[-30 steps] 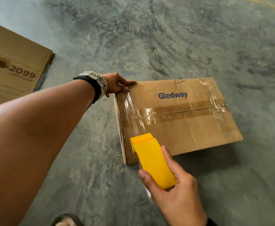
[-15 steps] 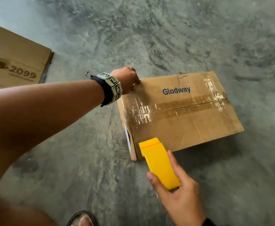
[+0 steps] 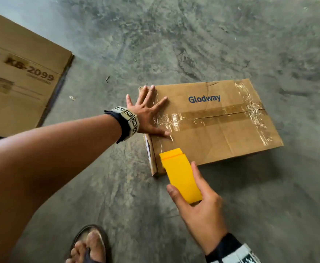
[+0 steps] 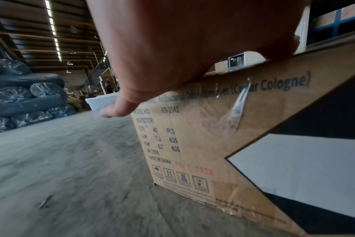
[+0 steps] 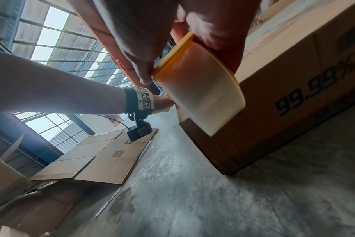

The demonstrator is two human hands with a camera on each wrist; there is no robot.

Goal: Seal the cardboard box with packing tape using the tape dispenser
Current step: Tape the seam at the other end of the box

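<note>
A brown cardboard box (image 3: 221, 137) printed "Glodway" lies on the concrete floor, with clear tape along its middle seam and across both ends. My left hand (image 3: 147, 112) lies flat with fingers spread on the box's left end, pressing the tape there; in the left wrist view the palm (image 4: 172, 48) sits on the box's (image 4: 192, 136) top edge. My right hand (image 3: 199, 205) grips a yellow tape dispenser (image 3: 180, 175) at the box's near left corner. In the right wrist view its tape roll (image 5: 203, 99) rests against the box's (image 5: 294, 99) corner.
A flattened cardboard sheet (image 3: 19, 76) marked "KB-2099" lies on the floor at the left. My sandalled foot (image 3: 89, 245) stands near the bottom edge. Black wrapped rolls (image 4: 24, 96) are stacked far off in the left wrist view. Bare concrete floor (image 3: 193, 35) surrounds the box.
My left hand has opened from gripping the box's far left corner and now lies flat further down the left end. The dispenser has stayed at the near left corner.
</note>
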